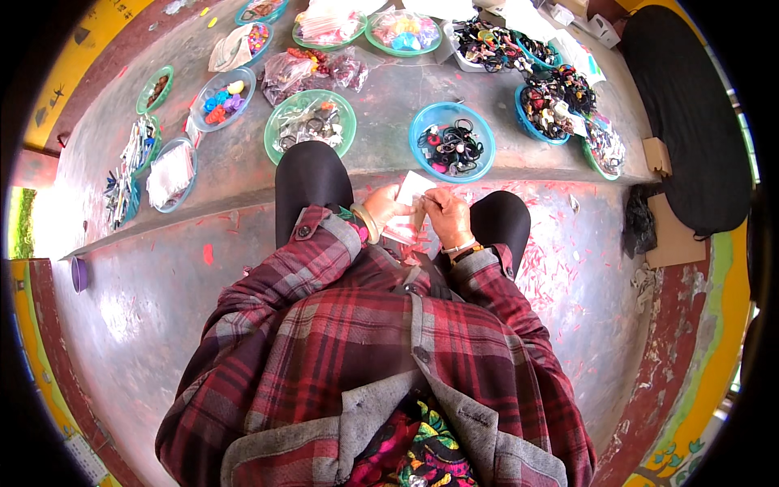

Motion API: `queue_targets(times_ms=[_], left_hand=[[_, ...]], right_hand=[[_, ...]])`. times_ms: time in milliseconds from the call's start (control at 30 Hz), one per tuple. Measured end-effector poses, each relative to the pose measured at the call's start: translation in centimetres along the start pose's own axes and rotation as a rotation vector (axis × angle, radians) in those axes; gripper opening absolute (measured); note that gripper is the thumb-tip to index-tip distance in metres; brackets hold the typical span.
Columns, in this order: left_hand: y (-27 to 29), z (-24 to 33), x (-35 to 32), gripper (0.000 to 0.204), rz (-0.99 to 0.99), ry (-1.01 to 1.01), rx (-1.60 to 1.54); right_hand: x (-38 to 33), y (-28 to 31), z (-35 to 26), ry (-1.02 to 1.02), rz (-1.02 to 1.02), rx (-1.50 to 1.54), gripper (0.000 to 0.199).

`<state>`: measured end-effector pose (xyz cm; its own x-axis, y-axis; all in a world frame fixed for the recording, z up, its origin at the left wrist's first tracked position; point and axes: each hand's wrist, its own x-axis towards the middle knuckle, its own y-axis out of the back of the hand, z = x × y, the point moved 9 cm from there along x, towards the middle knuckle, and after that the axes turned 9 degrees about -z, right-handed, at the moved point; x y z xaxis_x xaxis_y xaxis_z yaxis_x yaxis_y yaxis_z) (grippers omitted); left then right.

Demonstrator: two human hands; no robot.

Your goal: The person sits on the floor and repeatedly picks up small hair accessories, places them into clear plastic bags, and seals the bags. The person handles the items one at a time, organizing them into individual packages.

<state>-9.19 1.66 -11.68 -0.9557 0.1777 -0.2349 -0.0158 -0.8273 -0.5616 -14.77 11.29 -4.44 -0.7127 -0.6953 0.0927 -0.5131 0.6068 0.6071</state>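
Observation:
My left hand (385, 206) and my right hand (446, 213) meet just above my knees, both gripping a small white card (412, 188) that pokes up between the fingers. A clear packet with red print (406, 233) hangs below the hands. Red plaid sleeves cover both forearms, and each wrist carries a bangle. Nearest ahead of the hands is a blue bowl (479, 130) of black and coloured hair ties.
A raised grey ledge (227, 174) carries several bowls: a green one (348, 118) with clips, a clear one (243, 81) with coloured beads, blue ones (519, 105) with dark hair ties at right, and plastic packets (312, 69). A black mat (690, 122) and cardboard (673, 235) lie far right.

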Motion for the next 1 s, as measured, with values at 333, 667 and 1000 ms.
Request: queue_targets(times_ms=[333,667,1000], left_hand=[[-0.5,1.3,-0.3,0.032,0.015,-0.028,0.199],[-0.5,1.2,-1.2,0.036,-0.036,-0.053,0.014],[1.2,1.1,-2.0,0.034,0.053,0.004,0.169]], right_hand=[[0.2,0.6,-4.3,0.205,-0.022,-0.154,0.012],[0.1,-1.1,1.8,-0.247,-0.045,0.583,0.008],[0.2,-0.8,1.7,-0.277,0.019,0.583,0.009]])
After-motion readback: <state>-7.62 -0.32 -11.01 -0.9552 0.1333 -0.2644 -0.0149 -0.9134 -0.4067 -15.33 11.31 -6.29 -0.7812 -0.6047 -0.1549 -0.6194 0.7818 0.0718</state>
